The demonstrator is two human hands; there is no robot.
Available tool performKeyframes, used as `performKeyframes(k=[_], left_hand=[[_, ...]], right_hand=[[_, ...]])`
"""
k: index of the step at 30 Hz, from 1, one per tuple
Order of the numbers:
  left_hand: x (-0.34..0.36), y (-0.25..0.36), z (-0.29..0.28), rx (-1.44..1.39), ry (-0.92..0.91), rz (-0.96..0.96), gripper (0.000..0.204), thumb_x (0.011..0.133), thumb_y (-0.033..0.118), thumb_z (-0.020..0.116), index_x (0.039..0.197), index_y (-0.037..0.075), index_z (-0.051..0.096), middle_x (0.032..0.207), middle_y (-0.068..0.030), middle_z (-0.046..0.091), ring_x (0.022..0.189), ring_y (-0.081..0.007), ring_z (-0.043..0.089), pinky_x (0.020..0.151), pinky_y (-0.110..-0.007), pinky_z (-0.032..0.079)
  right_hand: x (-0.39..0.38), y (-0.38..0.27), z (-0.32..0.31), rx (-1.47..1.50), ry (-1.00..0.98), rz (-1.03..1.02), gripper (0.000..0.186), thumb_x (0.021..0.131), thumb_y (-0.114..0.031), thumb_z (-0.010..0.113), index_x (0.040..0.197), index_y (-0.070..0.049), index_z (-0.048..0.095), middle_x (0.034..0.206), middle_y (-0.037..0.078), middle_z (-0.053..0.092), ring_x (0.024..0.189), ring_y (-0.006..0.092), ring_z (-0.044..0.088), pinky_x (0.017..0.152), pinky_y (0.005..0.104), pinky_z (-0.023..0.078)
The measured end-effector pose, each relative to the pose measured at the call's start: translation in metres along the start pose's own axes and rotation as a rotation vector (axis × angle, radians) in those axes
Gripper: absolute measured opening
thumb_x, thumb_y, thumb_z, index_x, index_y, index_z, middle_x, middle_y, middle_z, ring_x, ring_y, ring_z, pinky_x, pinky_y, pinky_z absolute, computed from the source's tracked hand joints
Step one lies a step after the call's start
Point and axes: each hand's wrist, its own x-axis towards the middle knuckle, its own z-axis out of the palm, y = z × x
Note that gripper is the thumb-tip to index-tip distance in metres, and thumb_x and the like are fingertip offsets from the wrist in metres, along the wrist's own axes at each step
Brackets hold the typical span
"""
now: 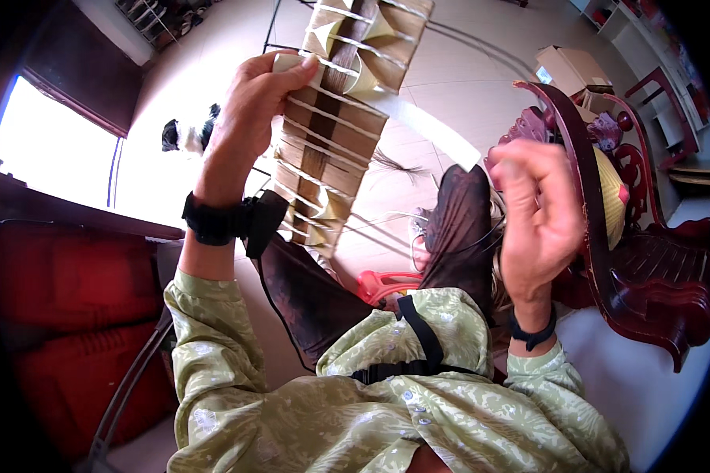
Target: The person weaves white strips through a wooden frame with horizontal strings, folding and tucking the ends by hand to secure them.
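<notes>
My left hand (269,93) grips the left edge of a long, upright-angled tan panel (323,150), thumb over its front. White cords cross the panel and a dark central band, with pale folded pieces tucked among them. A flat white strip (438,134) runs from the panel's middle down to the right, its free end just beside my right hand (536,205). My right hand's fingers are curled closed, slightly blurred; whether they hold anything is hidden.
A black-and-white dog (189,135) is on the floor at left, below a bright opening. A carved dark red wooden chair (623,276) stands right, with cardboard boxes (569,72) behind. Red padded furniture (75,292) is lower left; a red plastic item (383,284) lies between my legs.
</notes>
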Motion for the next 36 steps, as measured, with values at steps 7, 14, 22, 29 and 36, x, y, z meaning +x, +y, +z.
performKeyframes(k=[7,14,22,29,36], left_hand=[[-0.047,0.013,0.016,-0.440,0.174,-0.059,0.016,0.095,0.022,0.074,0.092,0.009,0.066,0.076,0.0064,0.058,0.063,-0.0039,0.046,0.060,-0.021,0.041],[-0.110,-0.029,0.058,-0.703,0.459,-0.159,0.010,0.098,0.021,0.071,0.095,0.012,0.066,0.075,0.0085,0.052,0.061,-0.0022,0.041,0.057,-0.019,0.035],[-0.187,-0.080,0.103,-1.114,0.534,-0.135,0.027,0.102,0.024,0.064,0.117,0.002,0.060,0.115,-0.0067,0.065,0.109,-0.0181,0.062,0.101,-0.035,0.050],[-0.271,-0.081,0.130,-0.997,0.566,-0.314,0.033,0.108,0.028,0.051,0.119,-0.003,0.058,0.120,-0.0150,0.064,0.115,-0.0259,0.065,0.108,-0.042,0.050],[-0.301,-0.029,0.114,-0.006,0.272,-0.354,0.032,0.109,0.021,0.050,0.103,-0.005,0.067,0.090,-0.0122,0.073,0.081,-0.0192,0.073,0.077,-0.032,0.060]], right_hand=[[-0.019,0.003,0.043,-0.082,-0.181,0.063,0.037,0.094,-0.019,0.071,0.124,0.001,0.060,0.108,0.019,0.066,0.100,0.0367,0.065,0.085,0.0430,0.051],[-0.035,0.001,0.081,0.089,-0.108,0.329,0.018,0.102,-0.018,0.061,0.099,-0.001,0.065,0.073,0.017,0.064,0.062,0.0307,0.062,0.056,0.0367,0.046],[-0.027,0.016,0.060,-0.096,-0.489,0.061,0.015,0.097,-0.021,0.066,0.094,-0.006,0.066,0.072,0.017,0.066,0.068,0.0376,0.068,0.055,0.0409,0.050],[-0.036,0.026,0.059,-0.009,-0.835,0.011,0.019,0.097,-0.025,0.068,0.100,-0.006,0.073,0.081,0.014,0.072,0.071,0.0275,0.071,0.064,0.0376,0.054],[-0.020,0.027,0.038,0.100,-0.984,0.035,0.023,0.097,-0.021,0.068,0.104,0.001,0.072,0.084,0.012,0.072,0.075,0.0140,0.064,0.070,0.0309,0.052]])
